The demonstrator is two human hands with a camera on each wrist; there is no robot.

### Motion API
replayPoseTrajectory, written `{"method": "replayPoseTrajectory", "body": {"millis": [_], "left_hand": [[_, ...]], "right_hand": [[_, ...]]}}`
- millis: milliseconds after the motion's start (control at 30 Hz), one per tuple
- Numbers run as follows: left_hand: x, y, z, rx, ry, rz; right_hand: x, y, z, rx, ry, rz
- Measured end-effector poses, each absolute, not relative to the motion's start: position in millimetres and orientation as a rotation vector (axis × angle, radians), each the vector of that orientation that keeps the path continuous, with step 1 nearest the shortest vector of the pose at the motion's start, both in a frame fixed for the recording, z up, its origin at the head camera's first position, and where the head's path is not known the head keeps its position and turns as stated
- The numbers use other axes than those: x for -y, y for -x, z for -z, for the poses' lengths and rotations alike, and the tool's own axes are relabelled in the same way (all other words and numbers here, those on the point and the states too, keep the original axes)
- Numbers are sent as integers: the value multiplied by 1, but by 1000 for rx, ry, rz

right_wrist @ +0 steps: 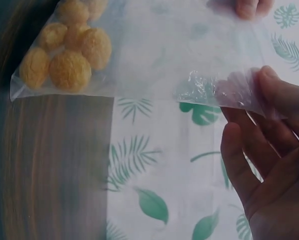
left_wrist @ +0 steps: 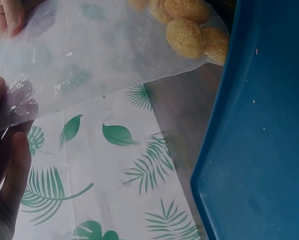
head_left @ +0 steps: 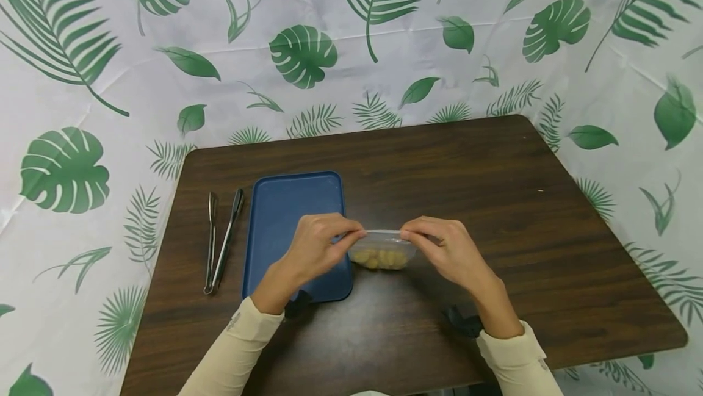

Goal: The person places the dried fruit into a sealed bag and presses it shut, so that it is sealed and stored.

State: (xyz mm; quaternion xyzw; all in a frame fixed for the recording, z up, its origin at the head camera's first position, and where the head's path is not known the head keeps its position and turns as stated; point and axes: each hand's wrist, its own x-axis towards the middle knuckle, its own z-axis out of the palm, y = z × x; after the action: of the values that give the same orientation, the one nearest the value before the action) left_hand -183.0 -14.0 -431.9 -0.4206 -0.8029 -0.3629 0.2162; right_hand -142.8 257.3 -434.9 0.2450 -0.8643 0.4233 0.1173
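Observation:
A clear plastic bag (head_left: pixel 384 238) with several round golden-brown pieces (right_wrist: pixel 69 71) at its bottom hangs upright between my two hands. My left hand (head_left: pixel 324 240) pinches the bag's left top corner between thumb and fingers. At the other top corner, my right hand (head_left: pixel 447 249) holds it in the same way. A pale strip runs along the stretched top edge; whether the bag is sealed there, I cannot tell. The pieces lie low in the bag, just right of the blue tray (left_wrist: pixel 259 150). What kind they are is not clear.
Left of the tray, metal tongs (head_left: pixel 212 231) with dark-edged arms lie spread on the brown wooden table (head_left: pixel 494 188). A few pale crumbs dot the tray. Behind the table hangs a white leaf-print cloth (head_left: pixel 241 79).

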Motion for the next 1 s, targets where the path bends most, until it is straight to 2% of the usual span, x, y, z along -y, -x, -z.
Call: {"method": "replayPoseTrajectory", "body": {"millis": [267, 433, 533, 633, 800, 1000], "left_hand": [[22, 178, 431, 2257, 1188, 981], [22, 168, 425, 2241, 1234, 946], [18, 169, 421, 2332, 1273, 1019], [9, 189, 427, 2543, 1260, 1115], [-12, 243, 460, 2959, 1113, 1026], [-32, 286, 483, 3125, 1008, 583]], "right_hand": [[-263, 133, 436, 2585, -720, -1152], [-267, 118, 427, 2585, -770, -1065], [-272, 122, 419, 2639, -764, -1093], [-279, 148, 425, 2776, -692, -1175], [-285, 216, 467, 3018, -518, -1328], [-278, 268, 504, 3125, -461, -1031]]}}
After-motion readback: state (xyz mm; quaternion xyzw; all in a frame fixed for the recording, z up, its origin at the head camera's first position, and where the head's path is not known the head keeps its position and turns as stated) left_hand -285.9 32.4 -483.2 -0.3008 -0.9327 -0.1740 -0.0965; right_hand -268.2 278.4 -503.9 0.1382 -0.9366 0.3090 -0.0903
